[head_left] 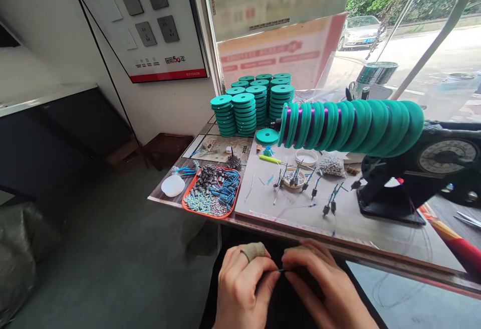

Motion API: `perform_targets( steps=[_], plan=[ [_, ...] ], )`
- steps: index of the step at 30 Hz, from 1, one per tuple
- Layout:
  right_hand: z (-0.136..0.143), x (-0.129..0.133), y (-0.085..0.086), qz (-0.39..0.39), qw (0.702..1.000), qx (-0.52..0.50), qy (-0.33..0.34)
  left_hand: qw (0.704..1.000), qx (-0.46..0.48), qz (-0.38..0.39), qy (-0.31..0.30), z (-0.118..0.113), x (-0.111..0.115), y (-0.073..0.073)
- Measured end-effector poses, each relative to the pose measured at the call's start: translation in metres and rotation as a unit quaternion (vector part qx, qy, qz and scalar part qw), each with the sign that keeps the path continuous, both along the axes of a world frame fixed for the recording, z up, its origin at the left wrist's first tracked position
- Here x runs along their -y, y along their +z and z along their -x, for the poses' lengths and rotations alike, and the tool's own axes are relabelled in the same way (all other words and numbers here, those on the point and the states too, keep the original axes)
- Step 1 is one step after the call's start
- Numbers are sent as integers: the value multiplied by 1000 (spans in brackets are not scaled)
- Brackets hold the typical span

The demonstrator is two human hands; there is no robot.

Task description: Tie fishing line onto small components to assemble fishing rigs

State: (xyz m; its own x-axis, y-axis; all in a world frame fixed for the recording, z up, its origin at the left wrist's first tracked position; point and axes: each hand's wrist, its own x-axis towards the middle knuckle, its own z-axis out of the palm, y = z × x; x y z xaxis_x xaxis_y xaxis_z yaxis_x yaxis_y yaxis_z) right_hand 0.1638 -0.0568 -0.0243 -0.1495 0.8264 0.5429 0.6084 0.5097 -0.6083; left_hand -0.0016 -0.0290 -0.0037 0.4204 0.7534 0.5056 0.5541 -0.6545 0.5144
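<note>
Over my lap, just in front of the table edge, both hands meet fingertip to fingertip. My left hand [246, 284], a beige wrap [253, 252] around one finger, pinches one end of a thin dark-blue piece [281, 270]. At its other end, my right hand [321, 279] is closed with thumb and finger together. Most of the piece is hidden by the fingers, so its exact kind cannot be told. Nearest on the board [270, 203] lie small dark weights with blue tubes [330, 206]. An orange tray [184, 207] holds blue-striped tubes, dark weights and small metal parts.
A black winding machine [394, 198] on the right carries a row of green foam spools [349, 126]. Stacked green spools [244, 113] stand at the back. A bead bowl [294, 185], a bag of beads [332, 165], a yellow-green tool [269, 159] and a white lid [173, 186] lie around.
</note>
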Motion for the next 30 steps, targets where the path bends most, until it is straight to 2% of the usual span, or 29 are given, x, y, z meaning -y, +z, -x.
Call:
perform_targets(
  steps=[3,5,8,14,18,24,30],
  plan=[
    [-4,-5,1,-105,990,78,-50,1000,6,6,12,-1,-1,-4],
    [-5,-8,1,-132,985,90,-69,1000,6,14,18,-2,-2,-6],
    [-4,-9,2,-149,984,79,-62,999,-6,35,11,-2,-5,-2],
    [1,-12,9,-150,987,21,-52,992,-13,128,-4,-1,-7,5],
    [-4,-13,11,-138,989,45,-30,985,2,173,-6,-1,-5,3],
    [-11,-12,7,-115,989,95,-21,984,4,180,-5,-4,-6,5],
    [-8,-12,7,-107,991,82,-9,984,-16,178,-14,-3,-5,6]
  ],
)
